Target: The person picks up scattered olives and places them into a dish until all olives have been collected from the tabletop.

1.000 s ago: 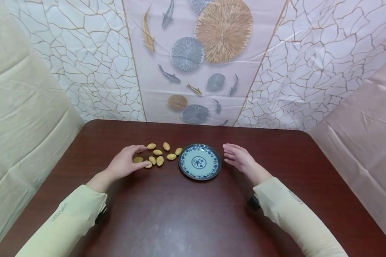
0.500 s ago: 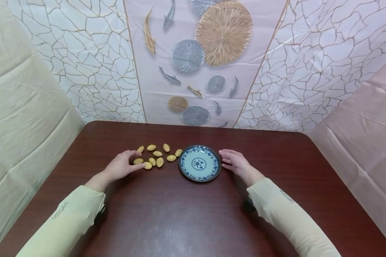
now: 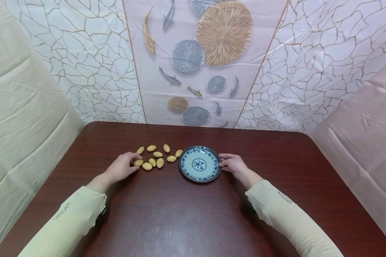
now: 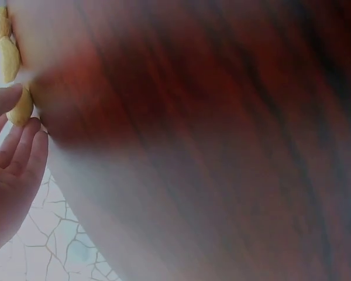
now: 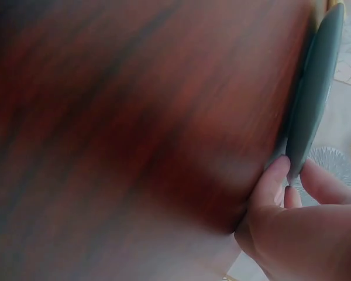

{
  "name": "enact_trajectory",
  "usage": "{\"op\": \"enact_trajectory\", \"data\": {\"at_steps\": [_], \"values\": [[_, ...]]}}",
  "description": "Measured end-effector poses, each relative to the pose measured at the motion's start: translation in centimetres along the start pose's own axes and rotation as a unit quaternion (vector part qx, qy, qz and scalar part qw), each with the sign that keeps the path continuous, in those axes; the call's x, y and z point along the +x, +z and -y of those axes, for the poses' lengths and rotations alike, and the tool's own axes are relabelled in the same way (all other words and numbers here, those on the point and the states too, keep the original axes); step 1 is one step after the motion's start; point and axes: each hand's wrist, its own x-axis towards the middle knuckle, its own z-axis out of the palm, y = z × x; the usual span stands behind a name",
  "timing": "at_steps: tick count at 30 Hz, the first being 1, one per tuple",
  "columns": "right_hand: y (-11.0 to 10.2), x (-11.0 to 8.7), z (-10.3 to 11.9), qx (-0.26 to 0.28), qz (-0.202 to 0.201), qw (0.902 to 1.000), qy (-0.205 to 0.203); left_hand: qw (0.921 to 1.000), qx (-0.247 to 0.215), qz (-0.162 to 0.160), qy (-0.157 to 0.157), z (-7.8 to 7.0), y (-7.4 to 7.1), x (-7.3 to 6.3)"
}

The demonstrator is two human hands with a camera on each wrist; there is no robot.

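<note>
Several small yellow oval pieces, potato-like with slightly dimpled skin, lie in a loose group on the dark table. At their left end my left hand pinches one yellow oval piece between thumb and fingertips, low at the tabletop. To the right of the group is a round plate, pale blue with a blue floral border and a dark rim. My right hand grips its right edge, the thumb over the rim. In the right wrist view, the plate's underside shows, with fingertips below the edge.
The dark red-brown table has rounded far corners. Behind it hangs a patterned cloth with fish and discs, and pale cloth walls stand on both sides. One yellow piece lies right at the plate's left rim.
My left hand has drawn back slightly to the left and closed its thumb and fingers around the leftmost yellow piece. My right hand has moved left and taken hold of the plate's rim.
</note>
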Motion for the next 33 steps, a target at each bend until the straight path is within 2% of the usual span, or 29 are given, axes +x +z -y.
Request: {"op": "enact_trajectory", "data": {"at_steps": [9, 21, 33], "values": [[-0.3, -0.3, 0.2, -0.014, -0.012, 0.9998, 0.005, 0.9997, 0.002, 0.016, -0.019, -0.3, -0.3, 0.7], [-0.3, -0.1, 0.3, -0.015, -0.009, 0.9997, 0.016, 0.9996, -0.009, -0.012, -0.022, -0.4, 0.0, 0.6], [0.0, 0.0, 0.1, -0.016, -0.005, 0.9997, 0.015, 0.9962, -0.065, -0.021, -0.054, 0.7, 0.0, 0.3]]}}
